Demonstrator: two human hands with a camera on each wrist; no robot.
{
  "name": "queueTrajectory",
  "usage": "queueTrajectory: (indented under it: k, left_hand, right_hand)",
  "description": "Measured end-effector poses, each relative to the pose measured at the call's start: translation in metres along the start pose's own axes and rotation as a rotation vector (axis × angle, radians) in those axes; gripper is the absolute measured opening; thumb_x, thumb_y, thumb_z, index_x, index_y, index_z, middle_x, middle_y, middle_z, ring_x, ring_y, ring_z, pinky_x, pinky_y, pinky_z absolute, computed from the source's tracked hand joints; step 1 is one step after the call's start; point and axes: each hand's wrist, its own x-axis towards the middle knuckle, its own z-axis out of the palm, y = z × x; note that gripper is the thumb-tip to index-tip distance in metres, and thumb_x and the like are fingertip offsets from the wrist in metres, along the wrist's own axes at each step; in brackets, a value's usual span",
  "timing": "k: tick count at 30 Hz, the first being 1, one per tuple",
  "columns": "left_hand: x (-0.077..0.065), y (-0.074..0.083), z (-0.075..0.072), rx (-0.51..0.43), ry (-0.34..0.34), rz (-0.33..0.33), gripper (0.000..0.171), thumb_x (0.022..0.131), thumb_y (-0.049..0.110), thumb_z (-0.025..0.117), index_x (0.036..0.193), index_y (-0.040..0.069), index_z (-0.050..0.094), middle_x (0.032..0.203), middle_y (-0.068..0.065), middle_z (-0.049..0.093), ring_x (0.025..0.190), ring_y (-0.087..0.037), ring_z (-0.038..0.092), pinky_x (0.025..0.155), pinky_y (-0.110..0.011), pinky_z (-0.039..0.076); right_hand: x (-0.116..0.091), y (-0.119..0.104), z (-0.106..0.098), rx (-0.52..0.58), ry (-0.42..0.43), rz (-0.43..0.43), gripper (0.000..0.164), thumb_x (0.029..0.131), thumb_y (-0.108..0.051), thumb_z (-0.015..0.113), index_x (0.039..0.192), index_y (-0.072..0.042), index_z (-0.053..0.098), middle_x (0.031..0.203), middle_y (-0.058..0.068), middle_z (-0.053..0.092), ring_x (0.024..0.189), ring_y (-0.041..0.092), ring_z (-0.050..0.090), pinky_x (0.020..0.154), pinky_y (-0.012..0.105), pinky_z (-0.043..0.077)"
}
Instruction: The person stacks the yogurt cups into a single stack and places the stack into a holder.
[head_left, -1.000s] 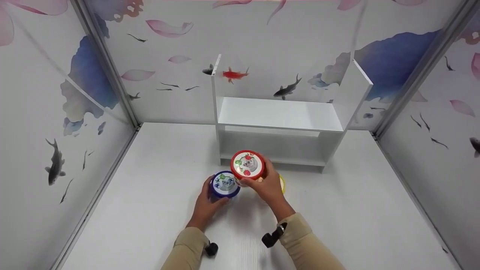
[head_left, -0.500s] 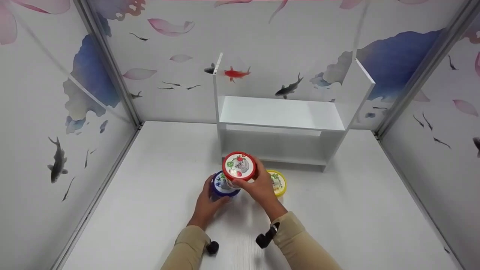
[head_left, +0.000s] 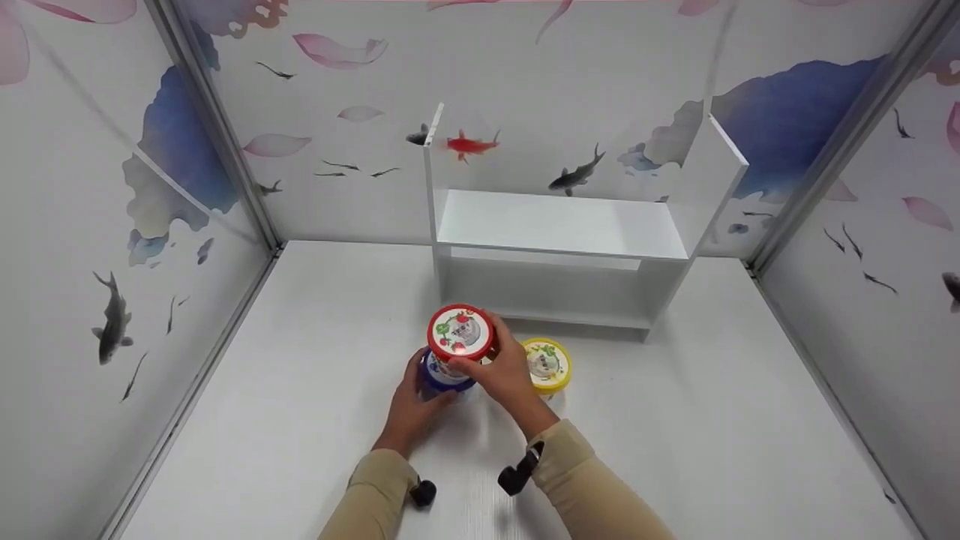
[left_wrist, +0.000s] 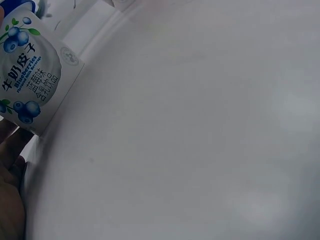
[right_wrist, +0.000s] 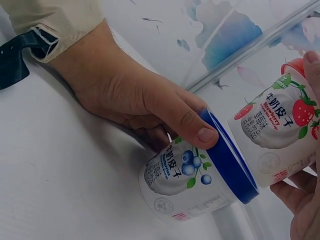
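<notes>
A white tub with a blue lid and printed blueberries point(head_left: 444, 376) stands on the white table. My left hand point(head_left: 409, 414) holds it round the side, thumb against the lid's edge in the right wrist view. Directly over it, my right hand point(head_left: 510, 376) grips a tub with a red lid and printed strawberries point(head_left: 460, 332). In the right wrist view the strawberry tub's base point(right_wrist: 246, 152) is close over the blue lid point(right_wrist: 227, 157), slightly tilted to it. A yellow-lidded tub point(head_left: 547, 364) stands on the table, partly behind my right hand.
A white two-level shelf unit point(head_left: 562, 225) with tall side panels stands behind the tubs, near the back wall. Walls printed with fish and petals point(head_left: 360, 112) enclose the table point(head_left: 315, 360) at the back and both sides.
My right hand has carried the strawberry tub leftward, from beside the blueberry tub to over its lid. The yellow-lidded tub has come into fuller view. My left hand has stayed put.
</notes>
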Motion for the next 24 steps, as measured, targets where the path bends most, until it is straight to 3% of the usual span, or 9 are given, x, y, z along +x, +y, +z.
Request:
queueTrajectory:
  k: [11, 17, 20, 24]
  left_hand:
    - [0.0009, -0.0023, 0.0002, 0.023, 0.016, -0.006, 0.102, 0.077, 0.043, 0.086, 0.159, 0.024, 0.028, 0.158, -0.009, 0.04, 0.147, -0.034, 0.035, 0.118, -0.056, 0.03]
    - [0.0014, -0.0013, 0.0003, 0.031, 0.006, -0.02, 0.102, 0.078, 0.046, 0.084, 0.159, 0.025, 0.026, 0.159, -0.01, 0.039, 0.148, -0.035, 0.034, 0.118, -0.058, 0.029]
    - [0.0005, -0.0019, -0.0005, 0.005, -0.011, -0.013, 0.094, 0.084, 0.045, 0.079, 0.159, 0.029, 0.026, 0.16, -0.007, 0.038, 0.148, -0.032, 0.035, 0.118, -0.056, 0.03]
    - [-0.0017, -0.0022, -0.0027, -0.037, -0.033, 0.011, 0.073, 0.098, 0.045, 0.063, 0.159, 0.034, 0.025, 0.163, -0.001, 0.033, 0.15, -0.028, 0.03, 0.12, -0.054, 0.027]
  right_hand:
    - [0.0017, 0.0032, 0.0042, 0.055, -0.054, -0.046, 0.095, 0.073, -0.042, 0.091, 0.15, -0.014, 0.043, 0.142, 0.004, 0.056, 0.129, 0.022, 0.056, 0.103, 0.037, 0.051]
    - [0.0039, 0.0066, 0.002, 0.052, -0.071, -0.036, 0.096, 0.073, -0.045, 0.09, 0.15, -0.016, 0.043, 0.142, 0.003, 0.056, 0.127, 0.022, 0.057, 0.103, 0.037, 0.052]
    - [0.0045, 0.0077, 0.0015, 0.047, -0.08, -0.041, 0.097, 0.073, -0.047, 0.09, 0.151, -0.015, 0.042, 0.142, 0.002, 0.056, 0.126, 0.021, 0.057, 0.102, 0.036, 0.052]
    - [0.0057, 0.0093, 0.0014, 0.044, -0.088, -0.057, 0.096, 0.074, -0.047, 0.089, 0.151, -0.014, 0.042, 0.143, 0.004, 0.055, 0.127, 0.022, 0.057, 0.103, 0.038, 0.052]
